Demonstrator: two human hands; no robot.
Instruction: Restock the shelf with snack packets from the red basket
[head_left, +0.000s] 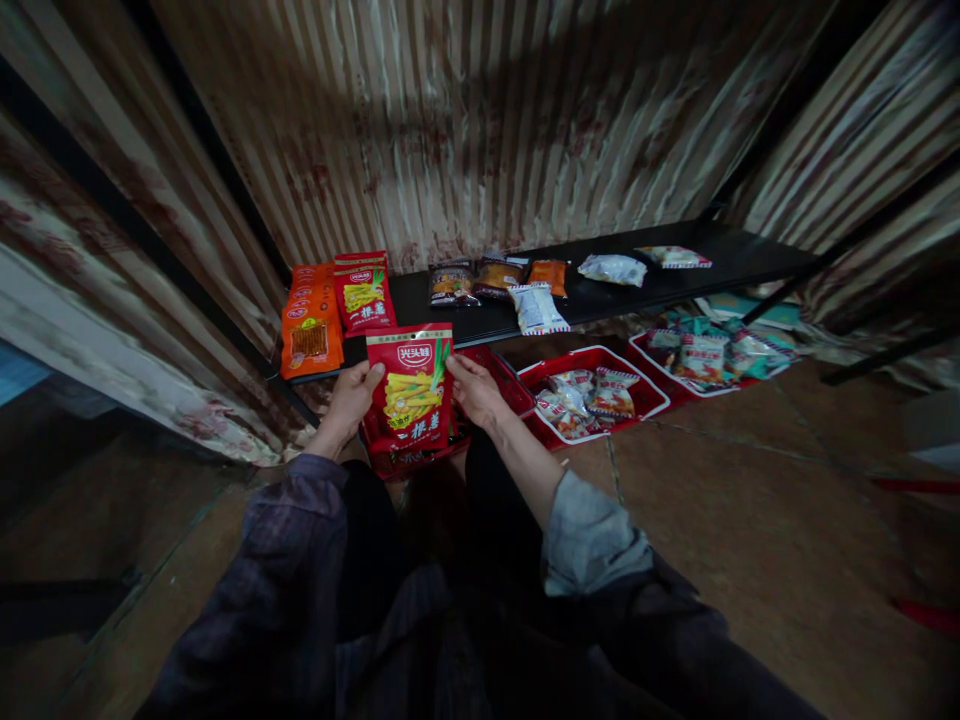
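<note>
Upright before me is a red snack bag (409, 395) with yellow sticks and a green onion printed on it. My left hand (350, 408) pinches its left edge, thumb on the front. On the opposite edge, my right hand (476, 388) grips the upper right side. Just behind, a matching red bag (364, 295) lies on the black shelf (469, 322), next to an orange snack bag (310, 325). Below the held bag shows part of a red basket (390, 464); the bag and my hands hide much of its inside.
Several small packets, among them a white striped one (538, 309) and a silvery one (612, 269), lie along the shelf. On the floor to the right stand a red basket of small packets (654, 408) and another basket with teal packets (705, 392). A pleated curtain (420, 130) hangs behind.
</note>
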